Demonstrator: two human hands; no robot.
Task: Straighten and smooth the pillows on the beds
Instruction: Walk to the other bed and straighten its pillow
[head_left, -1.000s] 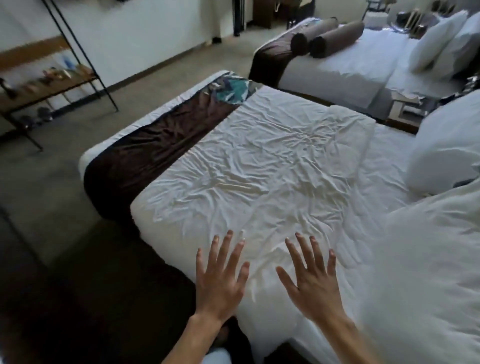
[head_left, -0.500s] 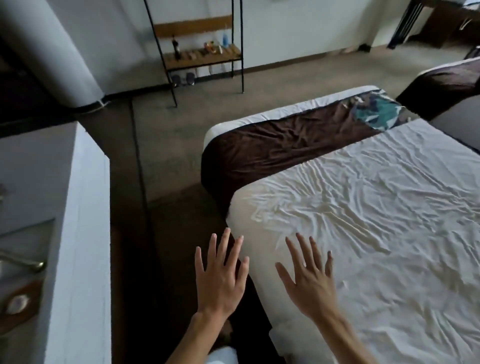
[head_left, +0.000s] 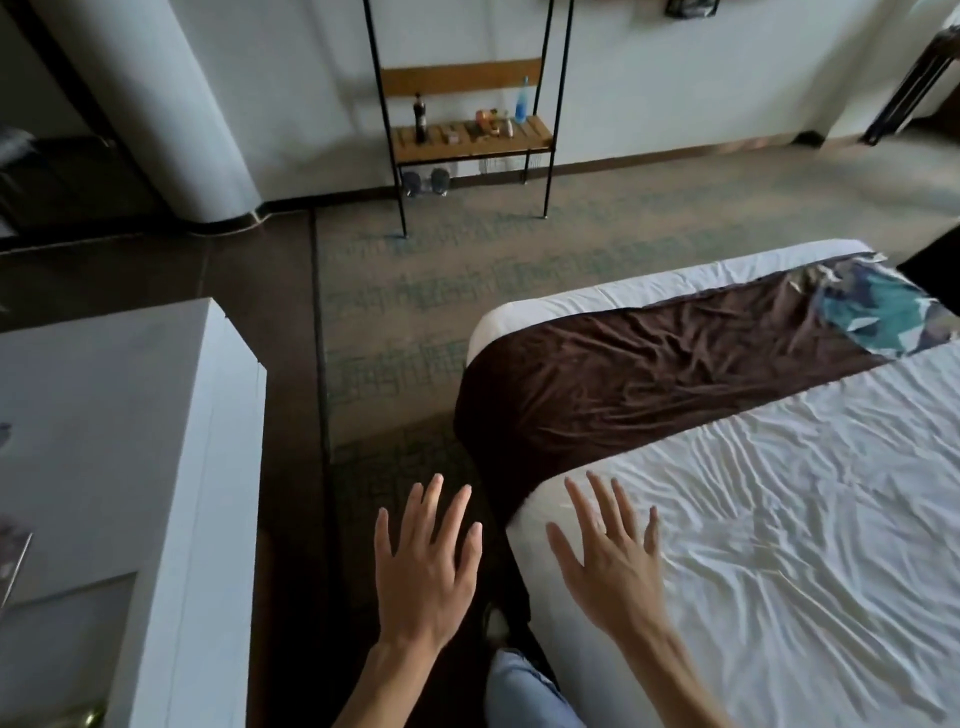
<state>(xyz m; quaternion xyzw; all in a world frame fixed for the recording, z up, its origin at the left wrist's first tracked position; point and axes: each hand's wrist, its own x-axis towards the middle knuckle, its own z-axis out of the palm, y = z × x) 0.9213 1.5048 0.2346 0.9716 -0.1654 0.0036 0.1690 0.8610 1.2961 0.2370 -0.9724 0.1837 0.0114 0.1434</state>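
Note:
No pillow is in view now. A bed (head_left: 779, 545) with a creased white cover fills the lower right, with a dark brown runner (head_left: 649, 374) across its foot end and a teal patterned patch (head_left: 878, 306) on that runner. My left hand (head_left: 426, 566) hovers open over the dark floor just left of the bed's corner, fingers spread, holding nothing. My right hand (head_left: 608, 561) is open too, fingers spread, above the near corner of the white cover. I cannot tell whether it touches the fabric.
A white counter (head_left: 130, 467) stands close on the left. Patterned carpet (head_left: 467, 270) stretches ahead to a black metal rack with a wooden shelf (head_left: 472, 137) holding bottles, shoes beneath it. A round white column (head_left: 156, 104) rises at the back left.
The view has swung left: the pillows and second bed have gone out of sight, and the counter, rack and column have come in. Both hands stay open and spread, the left now off the bed.

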